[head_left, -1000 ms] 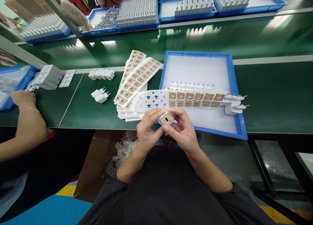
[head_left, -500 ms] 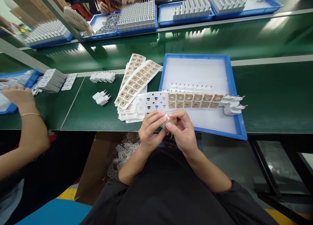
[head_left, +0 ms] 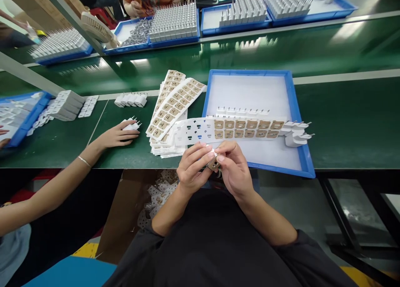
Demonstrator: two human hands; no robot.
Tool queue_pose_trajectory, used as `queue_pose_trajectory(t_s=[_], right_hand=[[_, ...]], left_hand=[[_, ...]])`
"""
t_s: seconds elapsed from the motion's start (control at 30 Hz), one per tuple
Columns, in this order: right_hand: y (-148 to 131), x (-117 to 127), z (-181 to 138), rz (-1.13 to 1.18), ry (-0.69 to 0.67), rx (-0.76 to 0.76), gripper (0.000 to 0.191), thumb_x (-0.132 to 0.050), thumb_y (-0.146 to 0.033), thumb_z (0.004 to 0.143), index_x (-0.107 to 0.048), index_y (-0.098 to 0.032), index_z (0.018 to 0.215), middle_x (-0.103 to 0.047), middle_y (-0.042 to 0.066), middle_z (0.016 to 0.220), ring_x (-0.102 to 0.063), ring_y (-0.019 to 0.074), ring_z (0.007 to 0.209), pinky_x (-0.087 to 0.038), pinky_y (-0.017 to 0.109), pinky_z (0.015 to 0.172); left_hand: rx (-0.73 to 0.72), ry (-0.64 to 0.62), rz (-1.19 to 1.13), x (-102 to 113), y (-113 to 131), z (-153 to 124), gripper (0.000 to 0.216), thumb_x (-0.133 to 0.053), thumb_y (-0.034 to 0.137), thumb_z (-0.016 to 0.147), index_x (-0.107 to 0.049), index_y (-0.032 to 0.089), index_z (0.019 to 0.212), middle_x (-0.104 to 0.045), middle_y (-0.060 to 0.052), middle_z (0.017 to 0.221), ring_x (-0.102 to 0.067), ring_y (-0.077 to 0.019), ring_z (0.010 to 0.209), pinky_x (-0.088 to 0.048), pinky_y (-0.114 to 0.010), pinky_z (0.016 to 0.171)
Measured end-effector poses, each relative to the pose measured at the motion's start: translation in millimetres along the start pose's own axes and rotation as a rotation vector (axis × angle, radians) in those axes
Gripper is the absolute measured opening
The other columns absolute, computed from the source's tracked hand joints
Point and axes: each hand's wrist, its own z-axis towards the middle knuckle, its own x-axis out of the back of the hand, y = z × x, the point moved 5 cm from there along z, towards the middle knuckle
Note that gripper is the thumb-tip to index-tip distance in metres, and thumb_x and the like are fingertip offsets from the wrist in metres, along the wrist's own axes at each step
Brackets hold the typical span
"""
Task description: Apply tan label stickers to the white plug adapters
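Both my hands meet at the table's near edge around one small white charger plug [head_left: 214,163] with a tan sticker on its face. My left hand [head_left: 193,166] grips it from the left, fingers curled. My right hand [head_left: 234,168] pinches it from the right, thumb and forefinger on the sticker. Just beyond my fingers lies a long sticker sheet [head_left: 229,128], its left part peeled bare and its right part still bearing tan labels. It rests across the front of a blue tray [head_left: 295,112] lined in white.
A stack of sticker sheets [head_left: 170,108] lies left of the tray. Finished plugs [head_left: 296,133] sit at the tray's right edge, and a row [head_left: 242,111] stands mid-tray. A co-worker's hand [head_left: 117,135] covers loose plugs [head_left: 131,124] on the left. More plugs [head_left: 131,98] and filled trays [head_left: 175,18] lie beyond.
My hands have turned the plug so its stickered face tilts down and away. The co-worker's hand has reached from the far-left tray to the loose plugs left of the sticker stack.
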Motion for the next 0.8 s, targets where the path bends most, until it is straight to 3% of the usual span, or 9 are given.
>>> queue_pose_trajectory(t_s=[0.17,0.27,0.37,0.5,0.63,0.7,0.8], right_hand=[[3,3,1,-0.025,-0.066,-0.068,0.01,-0.066,-0.032,0.086,-0.067,-0.025,0.094,-0.05,-0.001,0.082,-0.052,0.0137,0.067,-0.047,0.024,0.05],[-4,8,3,-0.133,-0.122,-0.012,0.014,-0.068,-0.033,0.087,-0.068,-0.026,0.099,-0.051,0.0,0.084,-0.054,0.0152,0.072,-0.051,0.026,0.055],[-20,10,6,-0.39,-0.115,0.182,0.007,-0.066,-0.03,0.093,-0.069,-0.026,0.097,-0.056,0.002,0.088,-0.056,0.0171,0.082,-0.053,0.03,0.068],[-35,2,5,-0.735,-0.066,0.501,0.005,-0.065,-0.022,0.093,-0.068,-0.026,0.093,-0.06,0.005,0.092,-0.058,0.0196,0.084,-0.053,0.035,0.071],[-35,-8,-10,-0.82,-0.107,0.781,0.014,-0.065,-0.017,0.091,-0.067,-0.028,0.099,-0.062,0.005,0.09,-0.061,0.0209,0.082,-0.055,0.036,0.072],[-26,-11,-17,-0.733,-0.185,0.754,0.011,-0.064,-0.018,0.092,-0.066,-0.027,0.099,-0.064,0.005,0.089,-0.062,0.0201,0.08,-0.055,0.034,0.069],[17,-20,-20,-0.645,-0.413,0.417,0.005,-0.061,-0.024,0.096,-0.066,-0.024,0.095,-0.069,0.004,0.084,-0.064,0.0172,0.071,-0.054,0.03,0.064]], left_hand=[[0.062,-0.007,-0.076,1,-4,-3,0.05,-0.078,0.017,0.084,-0.063,0.028,0.131,-0.075,-0.006,0.118,-0.07,-0.0241,0.116,-0.062,-0.044,0.098],[0.132,-0.035,-0.118,0,-7,-4,0.049,-0.078,0.02,0.085,-0.063,0.03,0.13,-0.075,-0.006,0.119,-0.071,-0.0238,0.114,-0.062,-0.044,0.097],[0.155,-0.063,-0.132,0,-7,-5,0.047,-0.077,0.02,0.085,-0.063,0.029,0.13,-0.075,-0.006,0.118,-0.071,-0.0236,0.113,-0.061,-0.043,0.097],[0.228,-0.086,-0.126,2,-6,-7,0.048,-0.076,0.02,0.085,-0.064,0.027,0.13,-0.075,-0.008,0.12,-0.072,-0.0238,0.111,-0.06,-0.041,0.098],[0.412,-0.091,-0.113,10,-16,-10,0.042,-0.075,0.024,0.087,-0.066,0.026,0.128,-0.074,-0.009,0.118,-0.07,-0.0233,0.11,-0.058,-0.038,0.098],[0.522,-0.05,-0.038,20,-29,-12,0.041,-0.077,0.028,0.085,-0.068,0.026,0.125,-0.073,-0.008,0.116,-0.07,-0.0225,0.108,-0.058,-0.036,0.095],[0.631,0.074,0.014,44,-52,-16,0.04,-0.079,0.031,0.084,-0.067,0.025,0.122,-0.072,-0.008,0.115,-0.07,-0.0213,0.105,-0.058,-0.033,0.09]])
